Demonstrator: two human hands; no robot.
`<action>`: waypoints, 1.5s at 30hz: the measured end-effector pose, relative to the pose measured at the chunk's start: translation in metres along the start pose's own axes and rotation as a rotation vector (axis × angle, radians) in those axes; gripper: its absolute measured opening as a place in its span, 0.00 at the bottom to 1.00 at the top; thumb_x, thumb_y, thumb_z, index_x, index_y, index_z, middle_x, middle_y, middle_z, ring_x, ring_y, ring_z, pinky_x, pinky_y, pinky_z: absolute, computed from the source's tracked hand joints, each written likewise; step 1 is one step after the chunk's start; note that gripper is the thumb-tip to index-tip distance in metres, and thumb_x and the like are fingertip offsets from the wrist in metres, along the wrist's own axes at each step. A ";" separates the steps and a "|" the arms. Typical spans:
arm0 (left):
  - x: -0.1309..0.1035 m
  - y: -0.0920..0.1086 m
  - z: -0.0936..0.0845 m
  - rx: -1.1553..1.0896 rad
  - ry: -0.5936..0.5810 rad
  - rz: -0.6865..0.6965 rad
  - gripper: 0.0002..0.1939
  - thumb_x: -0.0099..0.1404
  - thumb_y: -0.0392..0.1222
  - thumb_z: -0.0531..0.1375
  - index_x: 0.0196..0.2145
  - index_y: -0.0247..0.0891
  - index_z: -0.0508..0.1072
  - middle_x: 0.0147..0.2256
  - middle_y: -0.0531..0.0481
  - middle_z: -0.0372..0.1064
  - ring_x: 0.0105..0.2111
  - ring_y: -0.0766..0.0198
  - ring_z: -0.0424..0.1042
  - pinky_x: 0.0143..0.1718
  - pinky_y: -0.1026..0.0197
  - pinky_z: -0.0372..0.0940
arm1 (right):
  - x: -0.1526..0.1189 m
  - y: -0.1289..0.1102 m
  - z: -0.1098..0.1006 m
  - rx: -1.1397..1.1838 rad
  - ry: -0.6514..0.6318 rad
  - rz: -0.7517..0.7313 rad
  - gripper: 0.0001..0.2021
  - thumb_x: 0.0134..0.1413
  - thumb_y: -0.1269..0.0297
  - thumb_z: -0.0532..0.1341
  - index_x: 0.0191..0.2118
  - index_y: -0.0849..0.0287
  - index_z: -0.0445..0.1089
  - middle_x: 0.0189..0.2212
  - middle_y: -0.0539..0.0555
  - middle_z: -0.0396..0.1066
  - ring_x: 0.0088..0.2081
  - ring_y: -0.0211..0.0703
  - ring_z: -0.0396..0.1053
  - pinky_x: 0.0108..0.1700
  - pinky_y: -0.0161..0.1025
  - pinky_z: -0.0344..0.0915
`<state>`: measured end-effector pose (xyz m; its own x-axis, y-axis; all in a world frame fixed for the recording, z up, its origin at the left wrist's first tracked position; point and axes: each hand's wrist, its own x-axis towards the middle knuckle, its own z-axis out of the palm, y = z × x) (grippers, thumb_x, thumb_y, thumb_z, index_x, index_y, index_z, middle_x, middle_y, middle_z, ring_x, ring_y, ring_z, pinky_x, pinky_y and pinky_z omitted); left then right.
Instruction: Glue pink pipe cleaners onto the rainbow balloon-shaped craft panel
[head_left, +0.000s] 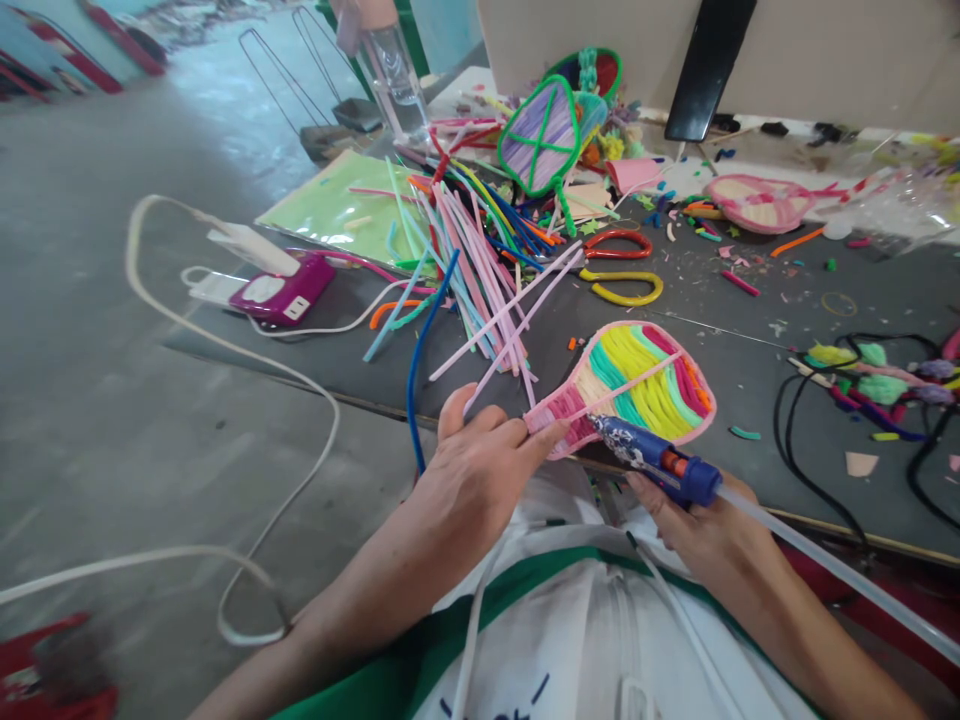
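Observation:
A teardrop-shaped yarn craft (637, 375) with yellow, green and pink stripes and a pale pink rim lies at the table's front edge. At its narrow end, my left hand (484, 455) pinches the craft, with a thin pink pipe cleaner (634, 385) running lengthwise over the stripes from the fingertips. My right hand (697, 520) is wrapped around a blue glue gun (656, 457). The gun's nozzle points left and meets the craft near my left index finger. A long clear glue stick (840, 570) sticks out of its back.
Behind my left hand lies a bundle of pipe cleaners (480, 260). Scissors (619, 270) with red and yellow handles rest beyond the craft. A purple power socket (285, 290) with a white cord sits left. Further back are a green-rimmed craft (540, 135) and a water bottle (394, 80).

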<state>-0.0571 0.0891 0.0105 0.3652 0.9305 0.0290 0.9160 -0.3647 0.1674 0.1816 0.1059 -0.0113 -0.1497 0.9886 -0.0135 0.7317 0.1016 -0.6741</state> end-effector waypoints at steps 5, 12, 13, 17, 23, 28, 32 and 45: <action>-0.001 -0.002 0.002 -0.016 0.017 0.022 0.27 0.66 0.28 0.50 0.58 0.54 0.66 0.31 0.54 0.67 0.35 0.61 0.63 0.61 0.36 0.39 | -0.003 0.002 -0.008 -0.002 -0.077 0.047 0.18 0.56 0.48 0.58 0.31 0.57 0.77 0.21 0.55 0.74 0.28 0.48 0.75 0.23 0.36 0.65; -0.001 -0.002 0.003 -0.017 0.025 0.017 0.29 0.66 0.26 0.48 0.58 0.52 0.66 0.31 0.54 0.67 0.34 0.61 0.63 0.61 0.37 0.39 | -0.004 -0.001 -0.007 0.008 -0.046 0.031 0.19 0.55 0.47 0.58 0.32 0.56 0.77 0.18 0.53 0.72 0.27 0.47 0.75 0.24 0.35 0.65; -0.001 -0.002 0.003 -0.015 0.025 0.017 0.28 0.66 0.27 0.48 0.58 0.52 0.66 0.31 0.53 0.67 0.35 0.61 0.63 0.61 0.37 0.39 | -0.004 -0.002 -0.006 0.009 -0.041 0.030 0.19 0.55 0.47 0.58 0.32 0.56 0.78 0.18 0.53 0.72 0.26 0.46 0.75 0.24 0.35 0.65; -0.001 -0.002 0.003 -0.016 0.023 0.012 0.26 0.68 0.29 0.49 0.58 0.53 0.66 0.31 0.53 0.67 0.35 0.61 0.63 0.60 0.37 0.40 | -0.004 -0.001 -0.001 0.007 -0.041 0.028 0.19 0.55 0.47 0.58 0.34 0.56 0.78 0.18 0.53 0.72 0.27 0.48 0.75 0.23 0.35 0.64; -0.001 0.000 0.001 -0.032 0.036 0.019 0.28 0.67 0.28 0.49 0.59 0.52 0.66 0.31 0.52 0.68 0.34 0.61 0.63 0.61 0.37 0.39 | -0.002 -0.001 0.004 -0.011 0.002 0.011 0.17 0.55 0.48 0.59 0.36 0.55 0.78 0.25 0.55 0.76 0.33 0.50 0.76 0.26 0.36 0.66; 0.000 -0.001 0.001 -0.024 0.020 0.009 0.28 0.66 0.27 0.49 0.58 0.52 0.66 0.31 0.54 0.68 0.34 0.61 0.63 0.60 0.37 0.40 | -0.003 -0.002 0.002 -0.015 -0.003 0.013 0.17 0.55 0.48 0.58 0.33 0.55 0.78 0.21 0.54 0.74 0.30 0.48 0.75 0.23 0.35 0.64; 0.000 -0.001 0.003 -0.003 0.019 0.012 0.28 0.65 0.26 0.50 0.57 0.51 0.67 0.31 0.54 0.67 0.35 0.61 0.62 0.61 0.38 0.40 | -0.006 -0.003 -0.001 -0.014 -0.020 0.011 0.19 0.55 0.47 0.57 0.31 0.56 0.77 0.18 0.53 0.72 0.27 0.47 0.74 0.22 0.35 0.63; -0.002 -0.001 0.002 -0.005 0.029 0.017 0.27 0.67 0.28 0.49 0.58 0.53 0.66 0.31 0.53 0.67 0.35 0.60 0.63 0.60 0.36 0.41 | -0.004 -0.003 0.006 -0.001 -0.004 -0.025 0.17 0.55 0.50 0.58 0.33 0.56 0.77 0.24 0.55 0.75 0.32 0.50 0.76 0.27 0.36 0.67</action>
<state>-0.0585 0.0878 0.0082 0.3761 0.9246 0.0606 0.9086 -0.3808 0.1716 0.1759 0.1004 -0.0139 -0.1709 0.9853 0.0007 0.7284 0.1268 -0.6734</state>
